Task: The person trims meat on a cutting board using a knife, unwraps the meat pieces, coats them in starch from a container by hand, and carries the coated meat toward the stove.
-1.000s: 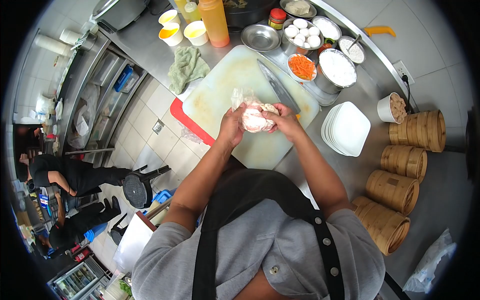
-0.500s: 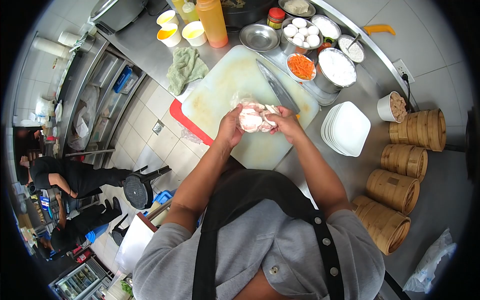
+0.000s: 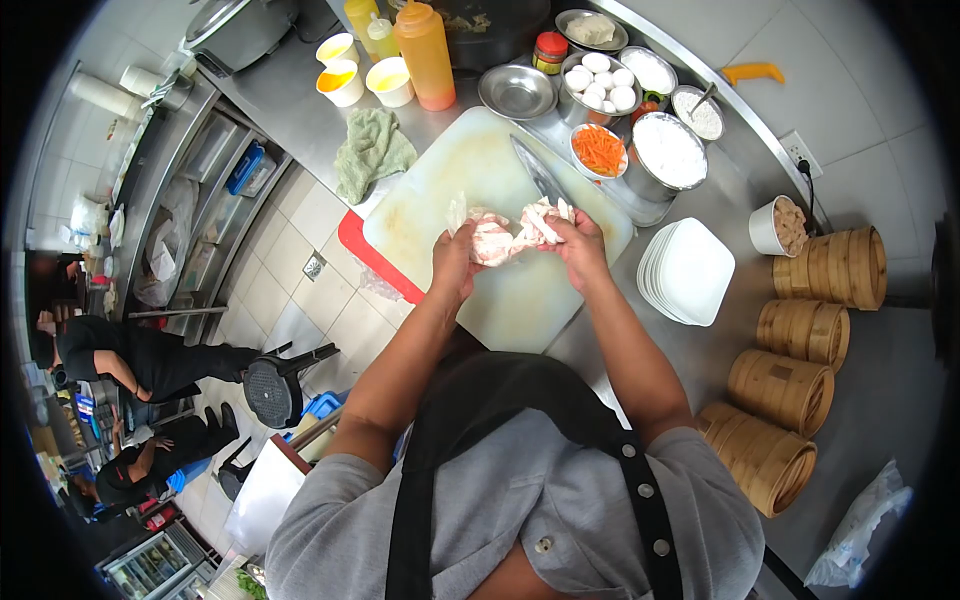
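My left hand point(image 3: 455, 266) is closed around a lump of pale pink raw meat point(image 3: 491, 240), with a bit of clear plastic point(image 3: 457, 211) sticking up beside it. In my right hand point(image 3: 582, 252) the fingers pinch a smaller, whitish strip of the meat point(image 3: 541, 220). A thin stretch of meat still seems to join the two portions. Both hands are held above a white cutting board point(image 3: 420, 210). A large knife point(image 3: 541, 170) lies on the board's far right part, its handle end hidden behind my right hand.
A green cloth point(image 3: 372, 152) lies left of the board. Beyond it stand squeeze bottles point(image 3: 427, 58) and cups. Bowls of eggs point(image 3: 600, 82), shredded carrot point(image 3: 599, 151) and white powder point(image 3: 670, 150) sit far right. White plates point(image 3: 690, 270) and bamboo steamers point(image 3: 780, 385) are at right. Two people work at far left.
My hands have drawn slightly apart. The meat, bunched in one lump before, is now stretched into two portions between them.
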`<state>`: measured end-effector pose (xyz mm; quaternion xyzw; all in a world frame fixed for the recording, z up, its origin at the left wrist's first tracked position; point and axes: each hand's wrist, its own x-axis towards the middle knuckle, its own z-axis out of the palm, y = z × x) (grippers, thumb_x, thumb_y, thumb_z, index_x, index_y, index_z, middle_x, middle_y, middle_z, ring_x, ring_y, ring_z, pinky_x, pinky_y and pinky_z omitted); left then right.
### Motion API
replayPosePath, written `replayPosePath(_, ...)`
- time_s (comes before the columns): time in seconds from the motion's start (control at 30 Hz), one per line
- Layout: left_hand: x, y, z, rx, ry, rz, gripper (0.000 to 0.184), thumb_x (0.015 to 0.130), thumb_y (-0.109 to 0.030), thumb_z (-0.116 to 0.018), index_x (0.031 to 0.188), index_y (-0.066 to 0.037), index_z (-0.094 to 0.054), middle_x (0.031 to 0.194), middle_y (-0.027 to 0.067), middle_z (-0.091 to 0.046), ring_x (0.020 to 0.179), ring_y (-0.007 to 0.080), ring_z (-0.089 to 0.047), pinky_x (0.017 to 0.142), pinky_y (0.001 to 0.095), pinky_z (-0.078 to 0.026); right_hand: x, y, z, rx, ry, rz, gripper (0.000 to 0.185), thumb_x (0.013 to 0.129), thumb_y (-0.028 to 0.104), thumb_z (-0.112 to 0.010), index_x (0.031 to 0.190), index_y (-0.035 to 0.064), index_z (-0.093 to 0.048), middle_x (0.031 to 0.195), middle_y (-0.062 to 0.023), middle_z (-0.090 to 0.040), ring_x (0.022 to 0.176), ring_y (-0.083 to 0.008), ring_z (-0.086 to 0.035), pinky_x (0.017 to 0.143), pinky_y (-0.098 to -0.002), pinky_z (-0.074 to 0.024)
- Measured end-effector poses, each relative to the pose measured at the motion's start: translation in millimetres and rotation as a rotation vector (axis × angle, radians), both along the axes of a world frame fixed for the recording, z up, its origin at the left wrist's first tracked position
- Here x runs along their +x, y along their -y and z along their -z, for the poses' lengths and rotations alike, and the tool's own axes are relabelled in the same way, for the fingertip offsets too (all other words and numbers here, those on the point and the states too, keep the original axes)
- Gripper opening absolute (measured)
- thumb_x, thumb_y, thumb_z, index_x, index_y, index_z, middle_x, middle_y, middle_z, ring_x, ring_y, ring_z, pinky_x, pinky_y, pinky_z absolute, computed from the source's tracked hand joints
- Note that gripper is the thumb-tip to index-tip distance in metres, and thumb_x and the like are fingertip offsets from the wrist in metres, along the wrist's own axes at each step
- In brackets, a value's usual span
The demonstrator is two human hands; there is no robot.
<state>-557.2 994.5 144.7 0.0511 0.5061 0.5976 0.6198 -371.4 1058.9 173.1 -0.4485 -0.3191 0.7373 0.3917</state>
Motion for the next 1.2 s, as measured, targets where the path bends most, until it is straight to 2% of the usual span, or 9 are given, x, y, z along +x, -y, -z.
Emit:
replayPosePath(0.17, -2.8, -7.2, -13.0, -0.073, -0.480, 0.072, 0.037, 0.088, -0.024, -0.056, 0.111, 0.003, -0.045, 0.094, 0.0146, -0.063, 0.078, 0.0253, -0.064, 0.063, 0.0372, -0.054, -5.4, -2.7, 10.9, -0.020, 0.014, -0.009, 0.026, 0.082, 0.011, -0.061, 0.106, 0.0023, -0.053, 0.096, -0.0093, -0.064, 0.083, -0.0175, -0.063, 0.064, -0.0292, -0.0519)
replayPosePath(0.27, -8.8, -10.7, 9.5, -0.017, -0.890, 0.119, 0.045, 0.083, -0.020, -0.061, 0.115, 0.006, -0.042, 0.099, 0.0179, -0.060, 0.091, 0.0307, -0.061, 0.076, 0.0413, -0.049, -9.8, -3.8, 8.5, 0.006, 0.062, -0.047, 0.033, 0.080, 0.012, -0.063, 0.109, 0.0017, -0.051, 0.097, -0.0097, -0.063, 0.084, -0.0165, -0.063, 0.063, -0.0272, -0.0516)
replayPosePath(0.37, 1.5, -5.0, -40.8, 0.153, -1.785, -0.131, 0.053, 0.075, -0.014, -0.066, 0.119, 0.005, -0.043, 0.112, 0.0216, -0.053, 0.109, 0.0348, -0.051, 0.089, 0.0421, -0.041, -13.0, -6.7, 8.7, 0.067, 0.178, -0.120, 0.037, 0.080, 0.013, -0.063, 0.113, 0.0009, -0.049, 0.099, -0.0101, -0.062, 0.085, -0.0160, -0.062, 0.064, -0.0272, -0.0512)
replayPosePath(0.4, 1.1, -6.6, -49.6, 0.302, -1.652, -0.076, 0.060, 0.069, -0.011, -0.068, 0.122, 0.003, -0.044, 0.122, 0.0237, -0.046, 0.117, 0.0362, -0.043, 0.095, 0.0418, -0.037, -13.6, -7.6, 9.8, 0.088, 0.187, -0.150, 0.039, 0.080, 0.013, -0.063, 0.114, 0.0006, -0.049, 0.100, -0.0102, -0.062, 0.085, -0.0158, -0.062, 0.064, -0.0275, -0.0511)
replayPosePath(0.53, -5.9, -25.0, -58.1, 0.507, -1.382, 0.443, 0.056, 0.074, -0.011, -0.068, 0.123, 0.001, -0.045, 0.125, 0.0160, -0.047, 0.098, 0.0220, -0.055, 0.070, 0.0285, -0.048, -14.9, -11.2, 7.1, 0.074, 0.040, -0.226, 0.042, 0.081, 0.013, -0.064, 0.117, -0.0003, -0.047, 0.102, -0.0106, -0.060, 0.086, -0.0165, -0.061, 0.065, -0.0289, -0.0509)
replayPosePath(0.63, -12.2, -43.2, -53.4, 0.301, -0.586, 0.553, 0.046, 0.078, -0.010, -0.066, 0.119, 0.000, -0.049, 0.111, 0.0091, -0.057, 0.084, 0.0148, -0.058, 0.062, 0.0255, -0.047, -16.5, -14.9, -7.7, 0.052, -0.145, -0.271, 0.042, 0.080, 0.012, -0.064, 0.116, -0.0011, -0.047, 0.101, -0.0105, -0.060, 0.085, -0.0175, -0.061, 0.065, -0.0292, -0.0514)
replayPosePath(0.83, -6.3, -37.7, -60.1, 0.178, -0.515, 0.522, 0.023, 0.080, -0.006, -0.063, 0.100, -0.002, -0.054, 0.087, 0.0043, -0.062, 0.071, 0.0102, -0.058, 0.063, 0.0236, -0.048, -25.6, -22.5, -10.2, 0.120, -0.025, -0.297, 0.040, 0.080, 0.009, -0.063, 0.114, -0.0022, -0.046, 0.101, -0.0110, -0.060, 0.085, -0.0186, -0.061, 0.063, -0.0298, -0.0526)
replayPosePath(0.97, -7.4, -37.1, -33.7, 0.186, -0.380, 0.430, 0.021, 0.079, -0.007, -0.063, 0.098, -0.003, -0.054, 0.087, 0.0058, -0.062, 0.070, 0.0114, -0.059, 0.063, 0.0232, -0.049, -28.9, -16.5, -9.0, 0.080, 0.062, -0.265, 0.040, 0.080, 0.012, -0.061, 0.114, -0.0023, -0.046, 0.099, -0.0115, -0.060, 0.083, -0.0184, -0.061, 0.059, -0.0301, -0.0523)
replayPosePath(1.2, -7.8, -30.2, -56.3, 0.063, -0.152, 0.510, 0.025, 0.084, -0.013, -0.059, 0.106, -0.002, -0.052, 0.089, 0.0079, -0.063, 0.070, 0.0146, -0.061, 0.052, 0.0297, -0.051, -22.9, -8.7, -3.2, -0.029, -0.019, -0.227, 0.039, 0.081, 0.014, -0.058, 0.114, -0.0010, -0.045, 0.098, -0.0116, -0.060, 0.080, -0.0182, -0.060, 0.055, -0.0298, -0.0491)
